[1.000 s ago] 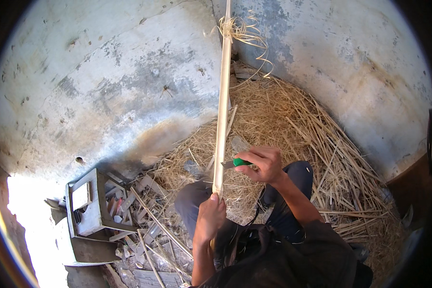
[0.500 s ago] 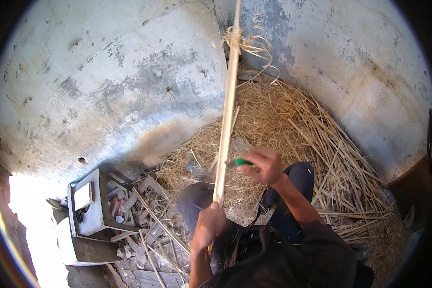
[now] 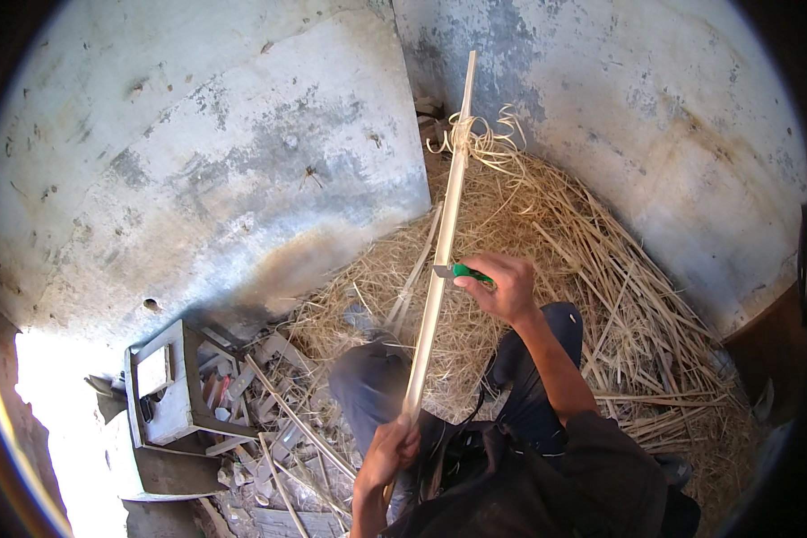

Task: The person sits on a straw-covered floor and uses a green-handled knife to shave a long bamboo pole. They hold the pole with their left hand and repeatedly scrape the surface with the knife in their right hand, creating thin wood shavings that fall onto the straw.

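Note:
My left hand (image 3: pixel 392 453) is wrapped round the lower end of a long pale bamboo strip (image 3: pixel 432 327), which slants up and away from me between my knees. In my right hand (image 3: pixel 504 285) is a knife (image 3: pixel 472 273) with a green handle, held in closed fingers. Its short grey blade lies across the strip around mid-length, touching or nearly touching it. Thin curled shavings (image 3: pixel 493 148) hang in a bunch near the strip's far part.
Straw-like shavings and split strips (image 3: pixel 619 314) cover the floor ahead and to the right. To the left, a tipped wooden stool (image 3: pixel 184 403) lies among wood scraps (image 3: pixel 282 430). Worn, peeling walls (image 3: pixel 242 134) meet in the far corner.
The strip has come down toward me, and its far end now shows, leaning further right. My right hand has moved up along it with the knife; my left hand is slightly lower.

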{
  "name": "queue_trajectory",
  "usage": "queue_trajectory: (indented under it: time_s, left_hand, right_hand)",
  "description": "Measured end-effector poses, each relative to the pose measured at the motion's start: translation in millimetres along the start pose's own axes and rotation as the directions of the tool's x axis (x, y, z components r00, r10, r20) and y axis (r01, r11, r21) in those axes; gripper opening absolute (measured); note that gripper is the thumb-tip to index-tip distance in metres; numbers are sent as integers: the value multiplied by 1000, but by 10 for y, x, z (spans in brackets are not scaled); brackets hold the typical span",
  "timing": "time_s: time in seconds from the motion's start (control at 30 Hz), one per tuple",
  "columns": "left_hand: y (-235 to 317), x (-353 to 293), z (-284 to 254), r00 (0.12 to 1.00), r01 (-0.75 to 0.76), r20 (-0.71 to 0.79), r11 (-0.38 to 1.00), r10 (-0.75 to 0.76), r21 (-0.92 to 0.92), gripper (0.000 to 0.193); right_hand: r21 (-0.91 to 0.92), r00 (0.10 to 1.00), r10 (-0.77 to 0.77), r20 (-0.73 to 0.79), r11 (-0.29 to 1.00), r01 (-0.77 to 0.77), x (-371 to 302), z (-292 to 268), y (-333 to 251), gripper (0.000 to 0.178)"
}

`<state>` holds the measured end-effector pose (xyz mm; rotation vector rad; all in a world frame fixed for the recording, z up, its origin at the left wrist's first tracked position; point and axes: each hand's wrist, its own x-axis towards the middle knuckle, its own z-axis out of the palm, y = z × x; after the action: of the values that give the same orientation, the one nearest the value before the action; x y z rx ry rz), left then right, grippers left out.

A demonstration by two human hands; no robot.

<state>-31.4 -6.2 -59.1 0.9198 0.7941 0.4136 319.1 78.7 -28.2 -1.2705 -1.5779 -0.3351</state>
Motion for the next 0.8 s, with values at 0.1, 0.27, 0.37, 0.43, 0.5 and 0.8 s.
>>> queue_trajectory:
  time_s: [0.1,0.27,0.37,0.43,0.5,0.8]
  left_hand:
    - [57,-105,2,997,78,17,997,-78,-20,51]
    - [-147,-213,-138,986,145,96,984,-135,-105,51]
    - [-228,-305,-207,975,190,148,966,-165,-176,50]
    - [-279,-366,-259,967,220,180,951,-182,-218,49]
    - [-331,-418,-322,960,242,201,939,-195,-245,49]
    - [-504,-615,-716,884,418,339,867,-321,-270,51]
  right_hand:
    - [-3,999,35,37,999,-35,-14,-2,1,29]
    - [4,996,90,-15,996,-90,-30,13,178,32]
    - [-37,996,41,-84,998,-45,31,-23,224,38]
    - [-32,994,84,-74,996,-87,35,-42,241,38]
    - [-38,994,74,-83,996,-77,40,-43,251,38]
    - [-180,978,193,-86,962,-205,-10,-140,476,35]
